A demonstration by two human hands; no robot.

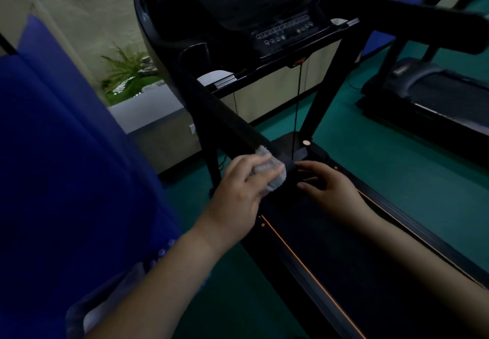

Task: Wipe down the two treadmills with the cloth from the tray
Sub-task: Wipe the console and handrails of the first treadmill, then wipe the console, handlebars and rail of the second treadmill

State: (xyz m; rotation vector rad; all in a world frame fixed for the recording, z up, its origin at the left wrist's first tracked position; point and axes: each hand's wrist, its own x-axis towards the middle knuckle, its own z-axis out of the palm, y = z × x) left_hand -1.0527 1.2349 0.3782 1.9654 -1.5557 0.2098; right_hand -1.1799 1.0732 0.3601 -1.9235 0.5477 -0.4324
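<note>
A black treadmill fills the middle of the head view, its left handrail [225, 116] running down toward me. My left hand [238, 193] grips a crumpled pale cloth [272, 172] against the near end of that handrail. My right hand [328, 185] is just right of the cloth, fingers curled round the same end of the rail. The console [283, 29] with its buttons sits above, and the belt [344, 259] with orange side lines lies below. A second treadmill [434, 95] stands at the right on the green floor.
A blue panel [66, 153] stands close on my left. Behind it are a grey planter ledge [148, 111] with green plants [127, 71]. A cord [296, 116] hangs from the console. Green floor [383, 153] separates the two treadmills.
</note>
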